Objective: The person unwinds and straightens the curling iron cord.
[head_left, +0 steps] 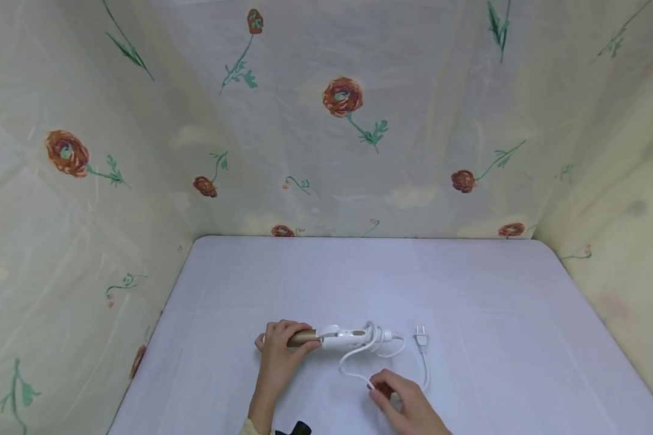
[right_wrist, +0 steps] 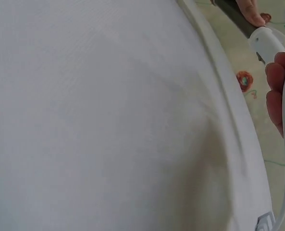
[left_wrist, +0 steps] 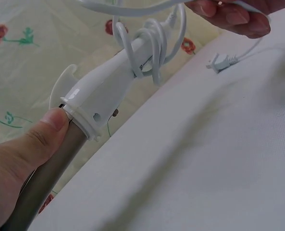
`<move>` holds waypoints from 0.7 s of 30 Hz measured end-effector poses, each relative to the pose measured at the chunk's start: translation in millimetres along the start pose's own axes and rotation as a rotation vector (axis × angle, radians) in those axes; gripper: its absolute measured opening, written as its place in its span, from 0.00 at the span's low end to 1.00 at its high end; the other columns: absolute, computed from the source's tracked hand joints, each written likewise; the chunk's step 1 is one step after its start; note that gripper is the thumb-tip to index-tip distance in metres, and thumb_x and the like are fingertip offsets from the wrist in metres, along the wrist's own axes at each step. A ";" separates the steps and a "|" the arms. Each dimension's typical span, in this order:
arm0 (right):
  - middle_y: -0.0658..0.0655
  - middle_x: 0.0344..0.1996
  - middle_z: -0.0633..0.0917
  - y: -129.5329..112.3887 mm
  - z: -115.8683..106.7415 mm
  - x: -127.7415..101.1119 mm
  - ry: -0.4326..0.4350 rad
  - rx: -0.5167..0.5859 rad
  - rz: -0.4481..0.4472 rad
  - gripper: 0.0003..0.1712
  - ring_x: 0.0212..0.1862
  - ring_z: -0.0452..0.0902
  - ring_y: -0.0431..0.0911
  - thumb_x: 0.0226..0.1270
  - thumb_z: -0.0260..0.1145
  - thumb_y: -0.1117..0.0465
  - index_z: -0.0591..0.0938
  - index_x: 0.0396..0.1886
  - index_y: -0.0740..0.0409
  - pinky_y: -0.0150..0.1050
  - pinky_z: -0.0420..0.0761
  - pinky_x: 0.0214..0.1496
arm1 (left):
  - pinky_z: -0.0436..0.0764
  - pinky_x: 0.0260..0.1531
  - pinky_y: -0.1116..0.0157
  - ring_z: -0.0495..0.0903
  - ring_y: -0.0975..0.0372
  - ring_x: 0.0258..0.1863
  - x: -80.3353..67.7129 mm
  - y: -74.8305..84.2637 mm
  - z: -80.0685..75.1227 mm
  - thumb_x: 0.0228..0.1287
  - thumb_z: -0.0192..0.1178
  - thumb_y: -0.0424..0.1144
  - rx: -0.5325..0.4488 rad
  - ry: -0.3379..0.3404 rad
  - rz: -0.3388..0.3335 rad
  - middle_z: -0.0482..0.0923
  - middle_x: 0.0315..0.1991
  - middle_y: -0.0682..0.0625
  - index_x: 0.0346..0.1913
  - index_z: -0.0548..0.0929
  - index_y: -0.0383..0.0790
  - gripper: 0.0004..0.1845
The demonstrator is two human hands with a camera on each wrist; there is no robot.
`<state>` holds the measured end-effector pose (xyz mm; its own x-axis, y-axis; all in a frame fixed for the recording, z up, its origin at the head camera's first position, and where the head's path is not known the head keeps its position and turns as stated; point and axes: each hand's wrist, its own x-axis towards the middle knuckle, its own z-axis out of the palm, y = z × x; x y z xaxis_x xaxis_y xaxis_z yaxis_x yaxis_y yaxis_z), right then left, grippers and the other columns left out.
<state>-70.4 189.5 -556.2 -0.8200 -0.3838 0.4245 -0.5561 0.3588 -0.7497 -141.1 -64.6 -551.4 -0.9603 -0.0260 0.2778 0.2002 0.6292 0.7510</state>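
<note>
The bench [head_left: 359,272] is bare across the middle and upper part of its surface, so a hand can pass there freely. Flowered cloth walls [head_left: 326,121] close it at the left, the back and the right of the frame. In the lower centre, the curling iron [head_left: 337,337], its looped cord [head_left: 359,362] and the plug [head_left: 421,339] lie in the way, between the left hand [head_left: 280,350] and the right hand [head_left: 405,399].
</note>
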 end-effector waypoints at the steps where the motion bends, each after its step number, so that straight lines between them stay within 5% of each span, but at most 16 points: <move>1: 0.48 0.26 0.81 -1.6 -1.3 1.4 0.009 0.002 -0.017 0.08 0.29 0.73 0.30 0.61 0.64 0.71 0.78 0.36 0.56 0.27 0.75 0.31 | 0.51 0.53 0.47 0.67 0.63 0.44 0.1 -0.3 0.1 0.40 0.69 0.57 0.000 0.000 0.002 0.80 0.40 0.60 0.39 0.85 0.58 0.19; 11: 0.47 0.25 0.81 -7.3 -13.7 14.0 0.086 -0.024 -0.085 0.17 0.25 0.75 0.33 0.53 0.66 0.79 0.77 0.34 0.55 0.25 0.75 0.29 | 0.50 0.54 0.47 0.67 0.63 0.43 -0.6 1.5 -1.2 0.40 0.71 0.55 -0.014 -0.005 0.037 0.80 0.39 0.60 0.40 0.86 0.54 0.20; 21: 0.44 0.23 0.79 -7.6 -26.6 28.8 0.214 -0.081 -0.119 0.18 0.27 0.72 0.32 0.50 0.67 0.79 0.78 0.33 0.54 0.24 0.72 0.31 | 0.52 0.53 0.47 0.67 0.64 0.42 -0.2 -1.2 -1.4 0.39 0.70 0.56 0.013 -0.003 0.042 0.79 0.38 0.61 0.39 0.84 0.60 0.19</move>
<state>-93.4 198.3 -524.8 -0.7533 -0.2414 0.6117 -0.6523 0.3925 -0.6484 -140.8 -66.4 -551.5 -0.9516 0.0029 0.3074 0.2380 0.6398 0.7308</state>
